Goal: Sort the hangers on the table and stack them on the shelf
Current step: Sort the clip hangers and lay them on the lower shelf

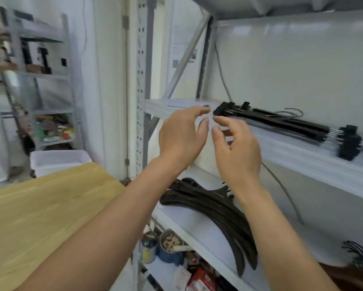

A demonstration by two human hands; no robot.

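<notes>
Head: L grip, R grip loose.

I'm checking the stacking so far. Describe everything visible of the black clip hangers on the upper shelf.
The black clip hangers lie flat, stacked along the upper shelf: straight plastic-looking bars, blocky clips at both ends, metal rods, grey wire hooks pointing toward the wall. Fingertips of the right hand are beside the near clips; contact is unclear.

A white plastic bin stands on the floor. Behind it, a little to its left, a grey rack holds colourful packets. Well to the lower right of the bin are a blue mug, a can and a red packet.
</notes>
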